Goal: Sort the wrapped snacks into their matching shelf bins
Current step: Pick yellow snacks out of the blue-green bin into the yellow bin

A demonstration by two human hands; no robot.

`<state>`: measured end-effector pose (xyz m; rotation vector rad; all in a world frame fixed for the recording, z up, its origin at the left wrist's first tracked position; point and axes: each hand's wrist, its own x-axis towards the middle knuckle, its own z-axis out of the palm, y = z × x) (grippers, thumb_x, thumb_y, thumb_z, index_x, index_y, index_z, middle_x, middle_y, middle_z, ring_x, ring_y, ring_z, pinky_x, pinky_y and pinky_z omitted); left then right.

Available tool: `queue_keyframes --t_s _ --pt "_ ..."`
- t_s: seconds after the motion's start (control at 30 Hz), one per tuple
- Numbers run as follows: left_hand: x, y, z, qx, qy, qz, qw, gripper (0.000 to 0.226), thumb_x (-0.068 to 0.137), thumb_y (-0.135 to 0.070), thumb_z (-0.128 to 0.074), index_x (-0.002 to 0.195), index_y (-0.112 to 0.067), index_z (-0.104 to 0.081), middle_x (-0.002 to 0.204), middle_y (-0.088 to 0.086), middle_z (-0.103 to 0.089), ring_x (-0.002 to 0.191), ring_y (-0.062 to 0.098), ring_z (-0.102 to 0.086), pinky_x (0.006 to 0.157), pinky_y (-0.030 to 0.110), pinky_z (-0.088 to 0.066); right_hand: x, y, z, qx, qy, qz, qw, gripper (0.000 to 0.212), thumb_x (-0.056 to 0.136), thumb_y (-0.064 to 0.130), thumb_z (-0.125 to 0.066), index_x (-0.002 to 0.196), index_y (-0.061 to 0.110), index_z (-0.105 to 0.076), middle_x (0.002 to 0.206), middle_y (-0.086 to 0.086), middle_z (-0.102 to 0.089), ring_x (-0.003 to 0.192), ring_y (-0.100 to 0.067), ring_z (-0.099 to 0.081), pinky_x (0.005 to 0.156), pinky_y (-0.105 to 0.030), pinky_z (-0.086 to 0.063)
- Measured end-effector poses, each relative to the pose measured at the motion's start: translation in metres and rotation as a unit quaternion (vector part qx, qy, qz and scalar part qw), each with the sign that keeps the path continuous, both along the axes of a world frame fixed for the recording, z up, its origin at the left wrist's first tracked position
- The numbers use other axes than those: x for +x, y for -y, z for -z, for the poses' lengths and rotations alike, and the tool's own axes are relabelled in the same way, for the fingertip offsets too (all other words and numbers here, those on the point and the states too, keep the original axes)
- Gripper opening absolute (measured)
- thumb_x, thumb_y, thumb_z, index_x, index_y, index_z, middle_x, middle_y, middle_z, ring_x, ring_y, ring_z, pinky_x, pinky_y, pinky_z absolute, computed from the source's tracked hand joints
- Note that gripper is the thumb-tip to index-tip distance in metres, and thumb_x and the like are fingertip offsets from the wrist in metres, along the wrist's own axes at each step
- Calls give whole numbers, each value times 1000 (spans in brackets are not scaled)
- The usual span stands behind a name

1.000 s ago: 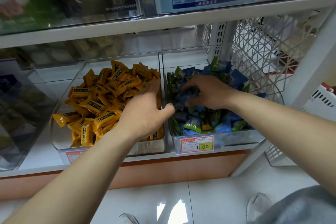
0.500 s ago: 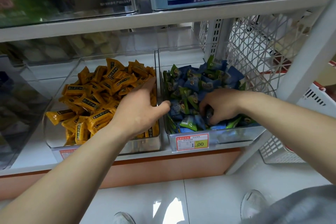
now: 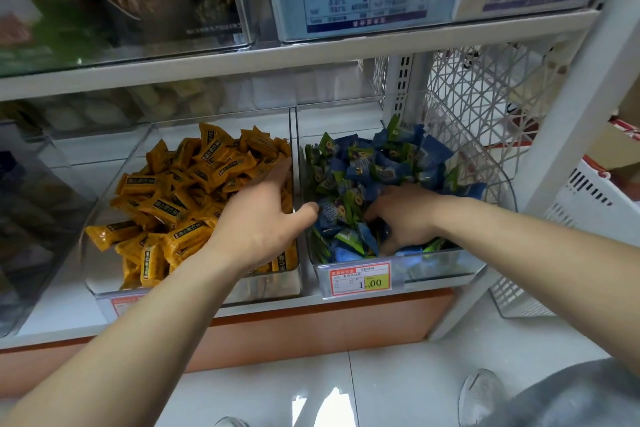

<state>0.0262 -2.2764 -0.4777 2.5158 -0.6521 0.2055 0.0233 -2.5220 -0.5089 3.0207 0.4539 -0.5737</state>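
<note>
1. The left hand (image 3: 258,222) lies flat, fingers spread, on the orange plastic-wrapped snack bars (image 3: 173,198) in the left clear plastic bin (image 3: 263,284).
2. The right hand (image 3: 407,215) digs into the blue-and-green wrapped candies (image 3: 363,163) in the right clear plastic bin (image 3: 433,265). Its fingers are hidden in the pile, so can't tell if it holds one.
3. The wrappers look light, crinkly and slippery, so I'd pinch a crimped end.

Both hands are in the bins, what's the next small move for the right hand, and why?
Probably lift the right hand a little to uncover the spot: its fingers are dug into the blue and green snacks at the front of the right bin, hiding whatever lies beneath.
</note>
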Motion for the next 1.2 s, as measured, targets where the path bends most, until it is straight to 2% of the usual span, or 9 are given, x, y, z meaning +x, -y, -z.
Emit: queue_keyframes --t_s 0.13,0.37,0.53,0.67,0.73,0.8,0.9,0.97,1.2 --pt "1 -1 -1 4 -10 3 1000 71 78 -64 -51 140 -31 -41 134 -3 -60 116 22 -57 81 25 -40 -4 -1 -5 36 11 16 999 44 76 45 -78 113 24 -67 97 8 -67 87 -19 -62 69 -30 -53" --pt "0 -4 -12 -20 15 2 1000 64 86 -55 -64 141 -27 -48 138 -5 -58 124 16 -54 86 13 -37 -16 10 -52 303 51 115 945 18 92 38 -64 104 28 -73 99 5 -74 91 -14 -69 82 -32 -54" --pt "-19 23 -31 -75 88 54 992 53 88 -52 -58 137 -34 -53 125 -12 -64 115 8 -56 94 28 -47 -37 -13 -73 667 -21 186 721 20 98 5 -53 101 16 -70 93 -7 -75 81 -16 -71 66 -22 -54" --pt "-26 29 -37 -127 143 64 979 32 93 -22 -64 124 -25 -68 111 -13 -68 101 -1 -60 89 18 -50 -39 -32 -73 764 11 225 605 13 90 -2 -65 99 7 -64 86 -11 -72 77 -21 -73 65 -24 -58" --pt "-21 18 -40 -125 137 17 982 31 91 -23 -63 121 -26 -68 105 -18 -64 89 -3 -60 82 14 -48 -35 -26 -71 729 78 267 626 12 87 3 -71 95 7 -62 83 -11 -71 74 -26 -73 64 -29 -59" --pt "-11 0 -39 -72 113 -51 990 31 91 -24 -64 122 -29 -66 98 -14 -66 65 -2 -57 68 19 -50 -29 -10 -66 636 163 305 690 5 90 12 -69 93 9 -66 85 -7 -72 79 -26 -70 68 -32 -58" --pt "-1 -23 -36 20 78 -129 988 37 92 -30 -65 128 -28 -62 71 -6 -62 48 8 -52 55 26 -46 -21 22 -60 478 264 322 773 12 94 21 -62 104 19 -68 98 4 -69 86 -12 -65 64 -15 -47" --pt "-2 -22 -37 16 74 -127 989 38 92 -34 -64 130 -28 -61 73 -5 -65 45 8 -55 53 27 -49 -16 37 -58 390 271 324 818 23 95 23 -59 116 22 -65 113 4 -66 94 -13 -62 65 -18 -42" --pt "-29 59 -26 -48 41 93 994 28 90 -30 -61 117 -27 -69 106 -15 -69 95 0 -61 87 22 -52 -9 34 -47 55 64 204 975 46 97 41 -54 141 28 -51 141 -6 -54 124 -29 -53 94 -31 -42"
